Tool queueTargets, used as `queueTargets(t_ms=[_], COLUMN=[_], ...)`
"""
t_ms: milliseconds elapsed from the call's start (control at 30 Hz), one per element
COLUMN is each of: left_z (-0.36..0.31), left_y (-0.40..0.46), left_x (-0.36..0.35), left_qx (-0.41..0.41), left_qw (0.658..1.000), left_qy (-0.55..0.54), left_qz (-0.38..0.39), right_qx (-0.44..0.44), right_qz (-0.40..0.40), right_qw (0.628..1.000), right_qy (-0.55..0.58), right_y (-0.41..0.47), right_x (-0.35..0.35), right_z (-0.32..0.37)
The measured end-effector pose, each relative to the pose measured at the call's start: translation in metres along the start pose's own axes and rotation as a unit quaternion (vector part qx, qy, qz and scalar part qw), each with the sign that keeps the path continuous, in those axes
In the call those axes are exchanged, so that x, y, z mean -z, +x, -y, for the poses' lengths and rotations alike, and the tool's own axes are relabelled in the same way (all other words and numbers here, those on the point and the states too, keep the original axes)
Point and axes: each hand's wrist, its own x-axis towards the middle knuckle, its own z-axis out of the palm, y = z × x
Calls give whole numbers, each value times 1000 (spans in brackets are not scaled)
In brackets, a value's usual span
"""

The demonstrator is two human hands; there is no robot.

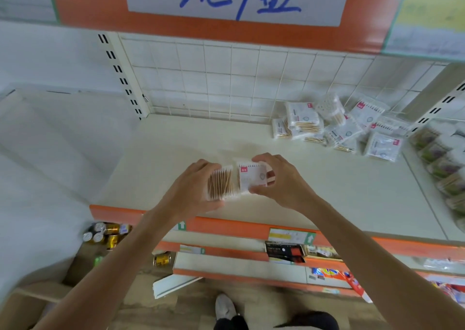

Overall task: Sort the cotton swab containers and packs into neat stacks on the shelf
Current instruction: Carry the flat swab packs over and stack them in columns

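Note:
My left hand [193,191] grips a clear pack of wooden-stick cotton swabs [220,183] above the front of the cream shelf [156,163]. Right beside it, my right hand [281,178] pinches a second swab pack [251,177] with a white label and a small red tag. The two packs touch side by side between my hands. At the shelf's back right lies a loose heap of several more swab packs [337,125], tilted and overlapping, against the wire grid back panel.
Bagged swab goods [442,163] line the neighbouring shelf section at far right. The shelf's orange front edge [226,222] carries price tags. Lower shelves hold boxes; gold cans [110,234] sit on the floor at left. My shoe [224,307] is below.

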Motion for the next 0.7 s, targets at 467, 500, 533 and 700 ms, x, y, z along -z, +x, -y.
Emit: queueTargets(t_ms=[467,500,533,700], left_z=[-61,-66,-73,-123], left_y=[4,3,2,7], left_x=[-29,-29,-29,-36], left_qx=[-88,-89,-92,-117], left_qw=[996,996,996,993], left_qy=[-24,-18,-11,17], left_qz=[-7,-5,-3,3], right_qx=[-25,-15,-8,7], right_qz=[-46,-47,-50,-84], right_qw=[992,992,992,988], right_qy=[112,114,117,128], right_y=[-69,-74,-81,-124], right_x=[46,50,55,85], right_z=[-46,-48,-50,-75])
